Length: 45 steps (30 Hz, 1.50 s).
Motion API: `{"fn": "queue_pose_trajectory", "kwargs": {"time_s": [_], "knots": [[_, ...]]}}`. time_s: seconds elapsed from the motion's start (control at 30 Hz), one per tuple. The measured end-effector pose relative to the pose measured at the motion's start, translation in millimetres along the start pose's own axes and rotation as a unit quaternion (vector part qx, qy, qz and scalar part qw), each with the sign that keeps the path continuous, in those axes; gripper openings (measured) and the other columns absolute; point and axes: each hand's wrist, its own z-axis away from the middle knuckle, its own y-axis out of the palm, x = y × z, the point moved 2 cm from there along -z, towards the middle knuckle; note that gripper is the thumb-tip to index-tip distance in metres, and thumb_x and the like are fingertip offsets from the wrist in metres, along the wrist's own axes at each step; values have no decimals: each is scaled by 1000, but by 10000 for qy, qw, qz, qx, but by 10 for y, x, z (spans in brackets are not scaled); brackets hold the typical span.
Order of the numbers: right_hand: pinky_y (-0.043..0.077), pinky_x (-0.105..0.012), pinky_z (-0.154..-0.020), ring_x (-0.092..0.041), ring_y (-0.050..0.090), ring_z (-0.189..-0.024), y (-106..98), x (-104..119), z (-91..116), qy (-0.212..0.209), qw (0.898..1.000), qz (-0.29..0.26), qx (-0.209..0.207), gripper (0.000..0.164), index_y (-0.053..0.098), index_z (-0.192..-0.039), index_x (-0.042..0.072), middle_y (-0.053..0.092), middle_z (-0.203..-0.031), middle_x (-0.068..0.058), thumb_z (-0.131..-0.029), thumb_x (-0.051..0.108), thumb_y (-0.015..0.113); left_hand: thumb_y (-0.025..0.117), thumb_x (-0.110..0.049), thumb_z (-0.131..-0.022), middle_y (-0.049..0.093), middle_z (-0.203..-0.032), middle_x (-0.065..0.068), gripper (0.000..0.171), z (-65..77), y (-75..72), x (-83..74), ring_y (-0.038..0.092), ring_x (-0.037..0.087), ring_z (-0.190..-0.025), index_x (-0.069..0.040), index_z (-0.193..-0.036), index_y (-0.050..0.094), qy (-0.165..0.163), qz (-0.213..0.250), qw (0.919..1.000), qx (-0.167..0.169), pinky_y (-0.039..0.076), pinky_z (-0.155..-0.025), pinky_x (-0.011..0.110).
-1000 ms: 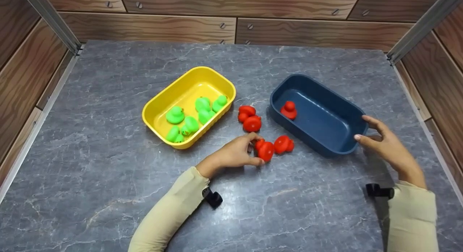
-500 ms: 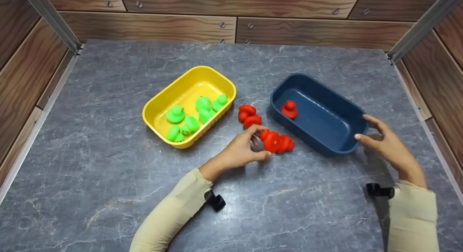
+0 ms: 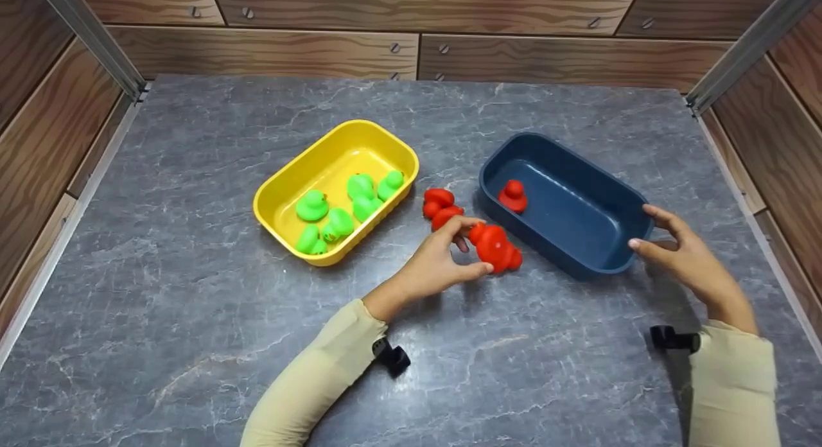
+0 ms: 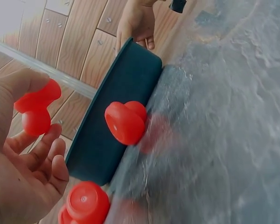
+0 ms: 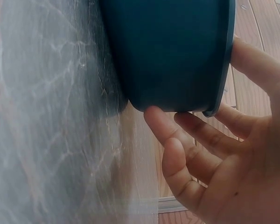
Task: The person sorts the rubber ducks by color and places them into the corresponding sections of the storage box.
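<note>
My left hand [image 3: 433,264] pinches a red rubber duck [image 3: 493,248] between thumb and fingers, lifted off the table in the left wrist view. Another red duck [image 4: 126,122] lies on the table beyond it, partly covered in the head view. Two more red ducks [image 3: 438,200] lie beside the fingers, between the bins. On the right is a dark blue bin [image 3: 568,257] with one red duck [image 3: 512,196] inside. My right hand [image 3: 693,261] touches the near right end of this bin, fingers loosely bent against the outer wall [image 5: 177,70] and thumb at the rim.
To the left stands a yellow bin [image 3: 289,161] with several green ducks [image 3: 312,205] in it. Wood-patterned panels [image 3: 257,52] border the grey marbled tabletop [image 3: 192,306] at the back and sides.
The left hand has moved right and slightly away from the body with its red duck, which now overlaps the duck beyond it. The right hand and both bins stay put.
</note>
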Motion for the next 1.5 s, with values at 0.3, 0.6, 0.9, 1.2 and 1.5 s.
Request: {"fn": "queue_pose_trajectory", "kwargs": {"time_s": [0.3, 0.6, 0.9, 1.2, 1.5], "knots": [[49, -12, -74, 20, 46, -94, -3, -10, -8, 1, 10000, -9, -63, 79, 9, -156, 14, 12, -154, -34, -97, 32, 57, 79, -21, -79, 60, -114, 3, 59, -130, 112, -38, 53, 15, -92, -12, -131, 51, -145, -288, 9995, 57, 46, -80, 27], [50, -14, -73, 20, 47, -92, 11, -6, -6, 46, 10000, -11, -77, 78, 9, -156, 14, 12, -154, -33, -97, 32, 57, 79, -22, -79, 60, -113, 1, 61, -250, 223, -72, 51, 11, -91, -13, -132, 50, -79, -399, 9992, 29, 41, -76, 18], [50, -15, -73, 19, 48, -92, 20, 11, -26, 0, 10000, -13, -25, 78, 8, -156, 14, 13, -154, -33, -98, 31, 56, 80, -24, -78, 62, -115, 1, 61, -310, 357, -156, 56, 12, -95, -15, -131, 51, 140, -732, 9972, -107, 44, -81, 19], [49, -14, -73, 18, 49, -91, 11, 20, -26, -89, 9999, 20, -61, 77, 8, -156, 13, 13, -153, -35, -98, 30, 56, 79, -32, -79, 61, -117, -2, 62, -415, 475, -279, 57, 11, -98, -20, -133, 51, 36, -1301, 9915, -55, 40, -78, 16], [49, -14, -72, 19, 47, -92, 4, 14, -9, -70, 9999, 65, -82, 77, 10, -156, 12, 12, -153, -35, -97, 30, 57, 78, -37, -80, 63, -116, -3, 62, -559, 611, -251, 55, 5, -96, -21, -134, 52, -286, -1194, 9924, -86, 43, -79, 15]]}}
